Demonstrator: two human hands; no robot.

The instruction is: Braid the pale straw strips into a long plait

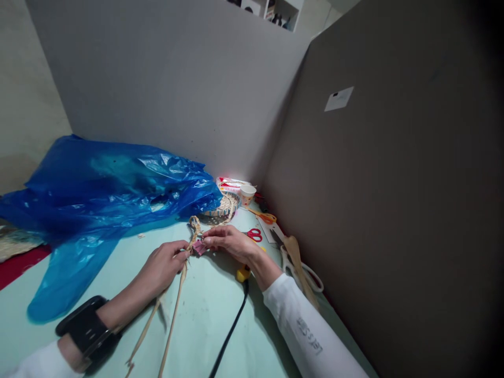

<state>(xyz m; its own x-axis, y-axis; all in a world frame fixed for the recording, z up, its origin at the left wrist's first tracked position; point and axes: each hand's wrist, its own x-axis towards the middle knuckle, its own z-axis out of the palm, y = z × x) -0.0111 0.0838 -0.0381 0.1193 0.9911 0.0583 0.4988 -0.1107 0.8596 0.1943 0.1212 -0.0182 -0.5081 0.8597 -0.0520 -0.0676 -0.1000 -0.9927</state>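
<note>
My left hand (167, 262) is closed, its thumb and fingers pinching a braided straw strip (194, 227) just below the braid. Loose straw strands (173, 320) hang from that grip down toward the near side of the table. Close beside it, my right hand (228, 240) is closed on a small pink clip (199, 247), which looks like a binder clip. The clip sits against the straw; whether its jaws bite on it is hidden. Just past my right hand, red-handled scissors (254, 234) lie with their blades partly covered.
A blue plastic bag (118, 184) spreads over the left back. Behind my hands stand a woven basket (222, 205) and a paper cup (247, 193). At right lie orange-handled scissors (265, 216) and large white-handled scissors (313, 278). A black cord (232, 331) runs from a yellow tool (243, 273). Grey partitions (177, 79) enclose the table.
</note>
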